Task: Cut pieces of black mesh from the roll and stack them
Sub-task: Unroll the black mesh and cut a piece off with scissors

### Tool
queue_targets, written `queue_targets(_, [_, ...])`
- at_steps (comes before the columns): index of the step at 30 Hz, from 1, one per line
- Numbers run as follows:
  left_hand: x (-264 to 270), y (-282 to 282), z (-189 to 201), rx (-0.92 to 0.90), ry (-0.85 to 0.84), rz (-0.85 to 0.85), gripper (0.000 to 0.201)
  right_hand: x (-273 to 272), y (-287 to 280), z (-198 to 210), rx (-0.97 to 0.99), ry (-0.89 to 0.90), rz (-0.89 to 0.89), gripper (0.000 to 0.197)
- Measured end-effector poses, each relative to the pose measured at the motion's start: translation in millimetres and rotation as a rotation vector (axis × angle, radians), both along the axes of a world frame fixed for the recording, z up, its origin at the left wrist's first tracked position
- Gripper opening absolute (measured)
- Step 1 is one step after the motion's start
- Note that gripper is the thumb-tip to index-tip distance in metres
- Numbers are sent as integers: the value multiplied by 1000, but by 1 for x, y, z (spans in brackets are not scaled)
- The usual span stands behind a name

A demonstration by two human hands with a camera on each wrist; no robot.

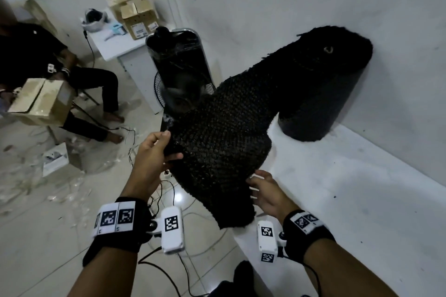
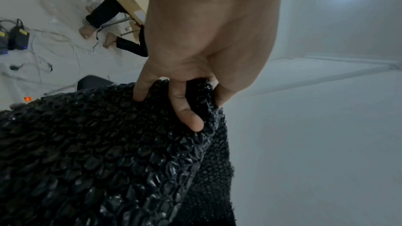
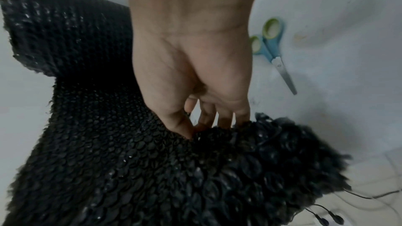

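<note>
The black mesh roll (image 1: 333, 84) stands upright on the white table (image 1: 362, 200) against the wall. A long strip of mesh (image 1: 224, 132) runs from it, lifted off the table, toward me. My left hand (image 1: 169, 147) grips the strip's far left corner; the left wrist view shows its thumb and fingers curled round a fold of mesh (image 2: 108, 152). My right hand (image 1: 253, 183) pinches the strip's near edge, thumb on top and fingers behind the mesh (image 3: 152, 169). Blue and green scissors (image 3: 274, 49) lie shut on the table beside the right hand, seen only in the right wrist view.
A black standing fan (image 1: 178, 75) is just past the table's left edge, behind the mesh. A seated person holds a cardboard box (image 1: 41, 101) at the left. Cables (image 1: 173, 200) and scraps lie on the tiled floor. A second small table (image 1: 115, 43) carries boxes.
</note>
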State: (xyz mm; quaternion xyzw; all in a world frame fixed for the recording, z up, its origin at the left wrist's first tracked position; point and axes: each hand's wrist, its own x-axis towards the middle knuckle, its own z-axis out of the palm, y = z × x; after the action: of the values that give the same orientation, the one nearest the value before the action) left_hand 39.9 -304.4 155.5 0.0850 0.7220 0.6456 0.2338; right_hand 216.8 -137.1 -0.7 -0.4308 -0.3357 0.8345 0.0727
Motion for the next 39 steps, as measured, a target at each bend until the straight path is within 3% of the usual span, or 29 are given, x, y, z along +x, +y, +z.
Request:
queue_targets(5, [-1, -12, -23, -208, 35, -53, 20, 43, 29, 5, 34, 37, -296, 33])
queue_targets(11, [19, -13, -53, -341, -36, -195, 14, 88, 47, 19, 164, 98, -425, 35])
queue_targets(14, [26, -6, -54, -334, -39, -223, 8, 102, 47, 21, 209, 101, -287, 48])
queue_targets(18, [22, 3, -49, -353, 52, -264, 5, 115, 48, 32, 446, -19, -101, 52])
queue_targets(24, [15, 13, -30, -248, 201, -303, 18, 112, 62, 44, 523, -84, -140, 45])
queue_targets(28, [15, 16, -15, -193, 266, -389, 20, 116, 68, 63, 469, 98, -7, 45])
queue_targets(30, [13, 18, -12, -189, 278, -413, 24, 116, 72, 67, 620, 62, 81, 48])
queue_targets(34, [4, 22, -11, -152, 376, -513, 29, 118, 83, 72, 937, -97, 76, 32])
queue_targets(36, [-5, 23, -12, -216, 463, -585, 37, 119, 90, 75, 997, -129, 97, 27])
queue_targets(39, [-19, 33, -11, -359, 675, -611, 31, 122, 100, 86, 1092, -210, 119, 19])
